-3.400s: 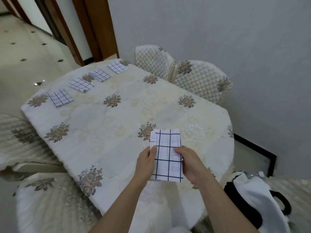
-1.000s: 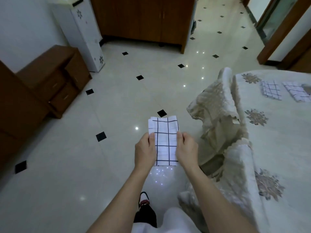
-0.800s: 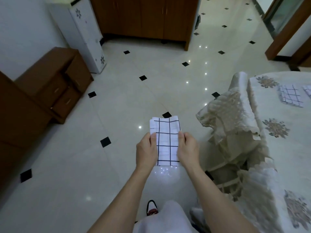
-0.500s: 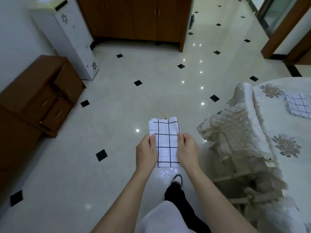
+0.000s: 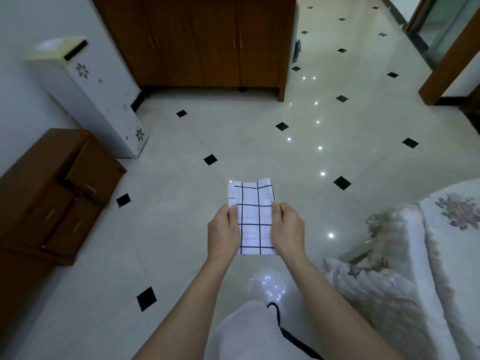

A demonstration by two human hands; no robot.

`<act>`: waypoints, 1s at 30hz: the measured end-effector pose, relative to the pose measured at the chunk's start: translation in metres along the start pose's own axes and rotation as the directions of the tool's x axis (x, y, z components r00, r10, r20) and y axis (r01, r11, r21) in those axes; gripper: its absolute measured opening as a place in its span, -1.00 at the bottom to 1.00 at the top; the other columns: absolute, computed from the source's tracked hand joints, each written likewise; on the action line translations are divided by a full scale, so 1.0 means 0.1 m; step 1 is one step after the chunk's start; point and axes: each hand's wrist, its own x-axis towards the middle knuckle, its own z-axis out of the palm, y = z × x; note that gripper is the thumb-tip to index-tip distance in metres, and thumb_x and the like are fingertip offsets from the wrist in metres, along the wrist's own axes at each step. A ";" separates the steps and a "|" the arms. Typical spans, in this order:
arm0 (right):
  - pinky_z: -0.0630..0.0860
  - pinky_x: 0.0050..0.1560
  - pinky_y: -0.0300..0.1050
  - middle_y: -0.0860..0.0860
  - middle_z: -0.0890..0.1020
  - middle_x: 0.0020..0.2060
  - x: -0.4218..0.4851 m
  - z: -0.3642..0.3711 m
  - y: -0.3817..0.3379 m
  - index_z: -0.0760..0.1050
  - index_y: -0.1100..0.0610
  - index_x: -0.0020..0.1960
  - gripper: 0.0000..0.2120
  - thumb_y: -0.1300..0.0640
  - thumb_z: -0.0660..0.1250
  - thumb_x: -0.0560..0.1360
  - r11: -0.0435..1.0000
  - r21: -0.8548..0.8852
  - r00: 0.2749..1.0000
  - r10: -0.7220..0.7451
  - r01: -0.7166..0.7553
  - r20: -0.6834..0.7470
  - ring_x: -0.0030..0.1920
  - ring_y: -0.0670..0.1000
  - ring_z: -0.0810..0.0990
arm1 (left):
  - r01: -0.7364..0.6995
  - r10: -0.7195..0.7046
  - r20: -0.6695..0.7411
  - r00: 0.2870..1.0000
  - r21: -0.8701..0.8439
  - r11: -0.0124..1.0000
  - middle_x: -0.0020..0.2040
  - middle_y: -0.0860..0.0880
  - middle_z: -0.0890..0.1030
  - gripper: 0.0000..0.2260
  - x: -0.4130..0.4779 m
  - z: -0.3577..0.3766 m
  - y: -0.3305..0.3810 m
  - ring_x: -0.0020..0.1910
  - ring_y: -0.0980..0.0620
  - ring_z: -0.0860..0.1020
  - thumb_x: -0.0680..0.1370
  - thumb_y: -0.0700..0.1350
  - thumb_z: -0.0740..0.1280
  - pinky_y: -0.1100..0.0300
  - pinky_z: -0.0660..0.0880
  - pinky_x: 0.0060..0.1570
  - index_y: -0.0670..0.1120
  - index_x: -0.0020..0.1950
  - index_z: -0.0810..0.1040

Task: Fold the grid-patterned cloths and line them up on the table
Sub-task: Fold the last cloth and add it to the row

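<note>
A folded white cloth with a dark grid pattern (image 5: 253, 211) is held flat in the air over the tiled floor, in the middle of the view. My left hand (image 5: 223, 233) pinches its left edge and my right hand (image 5: 288, 229) pinches its right edge. The far end of the cloth sticks out past my fingers and curls a little. The table (image 5: 462, 229), under a floral cream tablecloth, shows only as a corner at the right edge. No other folded cloths are in view.
A chair with a quilted cream cover (image 5: 384, 281) stands at the lower right beside the table. A low brown drawer cabinet (image 5: 52, 193) is on the left, a white floor unit (image 5: 91, 94) behind it, and a brown wardrobe (image 5: 207, 40) at the back.
I have turned away from the table and walked along it, cloth still held in both hands. The table and its folded cloths have slid out to the right of the view.
</note>
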 end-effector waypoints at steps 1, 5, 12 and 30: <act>0.29 -0.42 -0.28 -0.06 0.45 -0.42 0.16 -0.02 -0.02 0.29 0.10 -0.30 -0.62 0.03 0.12 0.67 1.000 0.003 1.000 0.006 -0.006 -0.008 -0.40 -0.09 0.37 | 0.000 0.000 0.003 1.000 -0.002 1.000 -0.38 0.04 0.38 -0.65 0.13 0.08 0.08 -0.43 0.13 0.28 0.68 -0.01 0.15 0.23 0.26 -0.40 -0.11 -0.27 0.29; 0.22 -0.42 -0.24 -0.07 0.42 -0.43 0.71 -0.08 -0.07 0.25 0.07 -0.32 -0.62 0.03 0.12 0.67 0.999 0.018 0.999 0.044 -0.043 -0.024 -0.41 -0.10 0.35 | 0.009 -0.010 0.040 0.999 0.016 1.000 -0.37 0.03 0.43 -0.64 0.60 0.37 0.31 -0.40 0.11 0.34 0.69 0.01 0.14 0.24 0.28 -0.40 -0.13 -0.25 0.33; 0.26 -0.39 -0.21 -0.06 0.44 -0.41 1.66 -0.13 -0.07 0.28 0.08 -0.31 -0.62 0.02 0.12 0.67 0.993 0.047 0.989 0.109 -0.105 -0.102 -0.37 -0.07 0.38 | -0.043 0.041 0.133 0.990 0.010 0.999 -0.37 0.02 0.44 -0.64 1.44 0.92 0.68 -0.39 0.07 0.35 0.68 0.00 0.14 0.20 0.30 -0.38 -0.14 -0.26 0.34; 0.31 -0.39 -0.27 -0.03 0.42 -0.43 4.48 -0.61 -0.31 0.27 0.13 -0.31 -0.61 0.02 0.13 0.67 0.932 0.181 0.760 0.360 -0.313 -0.541 -0.40 -0.07 0.34 | -0.259 0.268 0.591 0.761 -0.101 0.960 -0.35 0.03 0.42 -0.65 4.13 2.82 2.11 -0.39 0.13 0.32 0.68 0.00 0.15 0.28 0.28 -0.39 -0.16 -0.24 0.34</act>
